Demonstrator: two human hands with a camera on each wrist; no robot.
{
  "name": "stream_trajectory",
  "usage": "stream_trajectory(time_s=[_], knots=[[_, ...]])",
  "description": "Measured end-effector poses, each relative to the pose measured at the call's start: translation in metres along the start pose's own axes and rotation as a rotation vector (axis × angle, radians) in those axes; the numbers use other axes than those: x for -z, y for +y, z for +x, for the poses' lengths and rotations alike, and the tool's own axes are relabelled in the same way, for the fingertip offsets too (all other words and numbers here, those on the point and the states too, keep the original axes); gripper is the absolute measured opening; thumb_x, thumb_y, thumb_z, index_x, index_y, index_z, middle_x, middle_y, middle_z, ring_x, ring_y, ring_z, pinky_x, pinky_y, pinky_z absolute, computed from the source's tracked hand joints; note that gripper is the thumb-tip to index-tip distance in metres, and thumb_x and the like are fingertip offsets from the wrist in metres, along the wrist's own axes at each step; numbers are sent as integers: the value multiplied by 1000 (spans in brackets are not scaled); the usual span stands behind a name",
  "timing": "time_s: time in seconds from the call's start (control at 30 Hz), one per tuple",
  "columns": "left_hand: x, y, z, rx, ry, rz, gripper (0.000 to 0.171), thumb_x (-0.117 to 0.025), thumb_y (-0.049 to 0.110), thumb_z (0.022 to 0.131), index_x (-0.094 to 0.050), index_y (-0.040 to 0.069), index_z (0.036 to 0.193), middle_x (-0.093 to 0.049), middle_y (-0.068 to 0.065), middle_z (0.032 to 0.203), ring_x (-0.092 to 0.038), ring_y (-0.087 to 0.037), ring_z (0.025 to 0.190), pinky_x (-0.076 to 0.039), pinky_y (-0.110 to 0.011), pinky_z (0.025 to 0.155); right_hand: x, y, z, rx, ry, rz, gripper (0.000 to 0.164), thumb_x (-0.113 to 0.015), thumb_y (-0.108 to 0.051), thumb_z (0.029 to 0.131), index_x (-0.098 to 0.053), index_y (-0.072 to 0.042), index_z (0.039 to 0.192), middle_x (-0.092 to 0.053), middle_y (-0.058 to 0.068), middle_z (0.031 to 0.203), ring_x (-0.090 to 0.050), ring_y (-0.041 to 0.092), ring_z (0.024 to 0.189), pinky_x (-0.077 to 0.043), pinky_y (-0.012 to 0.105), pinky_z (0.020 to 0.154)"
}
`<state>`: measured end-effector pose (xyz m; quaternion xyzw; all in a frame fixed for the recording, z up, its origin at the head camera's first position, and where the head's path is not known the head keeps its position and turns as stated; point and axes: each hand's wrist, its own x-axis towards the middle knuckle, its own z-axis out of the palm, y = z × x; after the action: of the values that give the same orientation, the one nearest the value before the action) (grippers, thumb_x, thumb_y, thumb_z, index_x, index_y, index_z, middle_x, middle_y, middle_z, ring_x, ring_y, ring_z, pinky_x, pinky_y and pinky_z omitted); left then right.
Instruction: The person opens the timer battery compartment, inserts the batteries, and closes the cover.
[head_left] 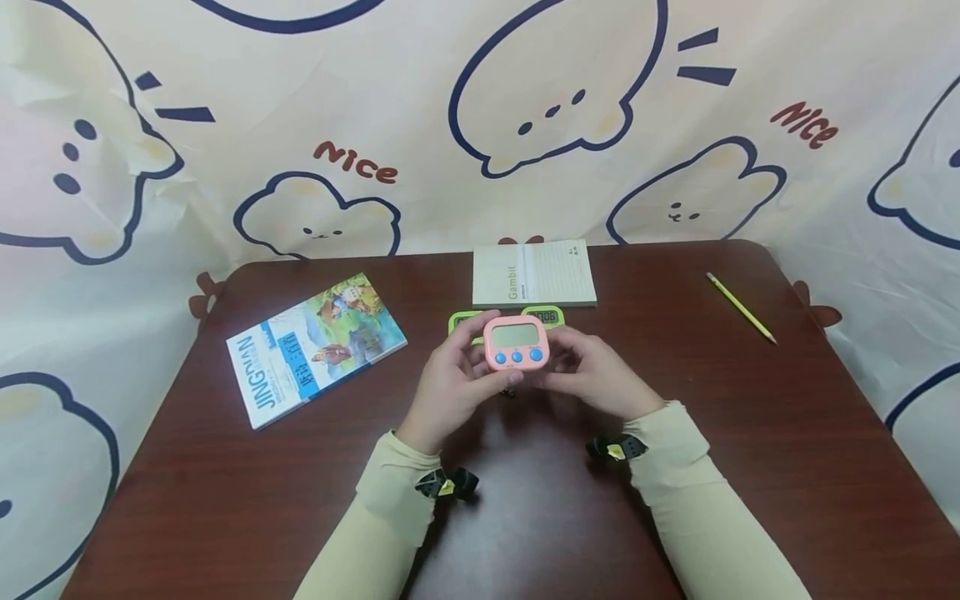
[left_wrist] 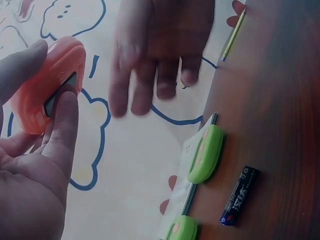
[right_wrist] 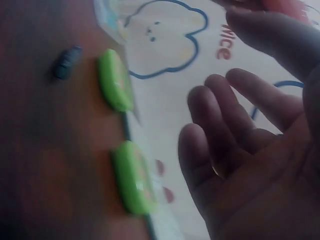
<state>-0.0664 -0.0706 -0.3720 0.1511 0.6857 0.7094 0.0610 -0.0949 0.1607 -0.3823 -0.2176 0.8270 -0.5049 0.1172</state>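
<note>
My left hand [head_left: 450, 379] grips a pink digital timer [head_left: 516, 342] with a blank screen and blue buttons, raised above the table. In the left wrist view, fingers press a dark-edged grey part on the back of the timer [left_wrist: 52, 85]. My right hand [head_left: 600, 375] hovers just right of the timer; in the right wrist view the palm and loosely extended fingers of that hand [right_wrist: 250, 150] hold nothing. Two green timers [head_left: 543, 316] stand behind the hands, partly hidden. A black battery [left_wrist: 240, 195] lies on the table near them.
A pale notebook [head_left: 534, 273] lies at the table's back edge behind the green timers. To the left is a colourful book [head_left: 317, 350], and a yellow-green pencil [head_left: 741, 308] lies at the right. A printed cloth [head_left: 427, 125] hangs behind the table [head_left: 517, 517].
</note>
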Motion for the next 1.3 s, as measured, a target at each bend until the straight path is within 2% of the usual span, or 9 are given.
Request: stream_trajectory(time_s=[0.2, 0.33, 0.43, 0.57, 0.7, 0.8, 1.03, 1.17, 1.3], knots=[[0, 2, -1, -12, -15, 2, 73, -82, 2, 82, -46, 9, 146, -60, -8, 132, -67, -25, 108, -58, -34, 88, -25, 13, 17, -47, 14, -19, 50, -78, -17, 90, -60, -15, 137, -66, 0, 126, -59, 21, 105, -50, 43, 97], [1, 3, -1, -11, -13, -3, 72, -81, 2, 83, -48, 15, 145, -62, -8, 129, -68, -25, 106, -58, -35, 87, -39, 22, 27, -57, -2, -87, 55, -77, -19, 90, -55, -10, 140, -64, 6, 128, -58, 20, 110, -46, 43, 105], [2, 3, -2, -1, -8, -7, 71, -81, 2, 83, -49, 19, 145, -64, -8, 126, -70, -25, 104, -59, -35, 86, -48, 26, 34, -51, -30, -98, 59, -78, -19, 89, -51, -8, 141, -61, 8, 129, -56, 20, 111, -45, 42, 105], [3, 3, -2, -8, -9, -7, 72, -81, 1, 83, -48, 13, 146, -64, -9, 126, -69, -24, 105, -58, -34, 87, -53, 24, 39, -61, -27, -77, 63, -79, -18, 88, -47, -6, 142, -58, 10, 131, -53, 22, 114, -43, 43, 107], [3, 2, -1, -16, -15, -14, 74, -81, -1, 82, -45, 6, 147, -64, -11, 126, -69, -25, 105, -58, -34, 88, -54, 19, 39, -121, -22, -122, 58, -76, -19, 90, -49, -5, 140, -57, 11, 132, -53, 23, 115, -40, 44, 110], [3, 3, -1, -15, -15, -13, 74, -81, -1, 83, -45, 6, 147, -65, -11, 126, -69, -25, 105, -58, -33, 88, -55, 18, 40, -157, -27, -132, 57, -75, -20, 90, -49, -6, 140, -58, 10, 131, -52, 23, 114, -40, 43, 109], [4, 1, -1, -12, -12, -21, 73, -80, -1, 83, -46, 10, 146, -63, -11, 127, -69, -25, 105, -58, -33, 88, -54, 23, 36, -102, 0, -123, 63, -83, -23, 84, -53, -10, 138, -62, 5, 127, -56, 20, 110, -45, 40, 105], [5, -1, 1, -11, 4, -23, 71, -81, 0, 83, -48, 14, 144, -61, -9, 130, -67, -25, 107, -58, -33, 88, -44, 19, 28, -108, 46, -74, 64, -84, -23, 84, -55, -14, 140, -63, 3, 130, -58, 18, 112, -46, 41, 105], [7, -5, 3, -6, 14, -34, 70, -81, 1, 83, -48, 13, 143, -59, -8, 133, -65, -26, 109, -58, -34, 89, -28, 6, 20, -81, 76, -7, 68, -85, -22, 83, -53, -18, 142, -63, 1, 126, -61, 20, 104, -52, 42, 92]])
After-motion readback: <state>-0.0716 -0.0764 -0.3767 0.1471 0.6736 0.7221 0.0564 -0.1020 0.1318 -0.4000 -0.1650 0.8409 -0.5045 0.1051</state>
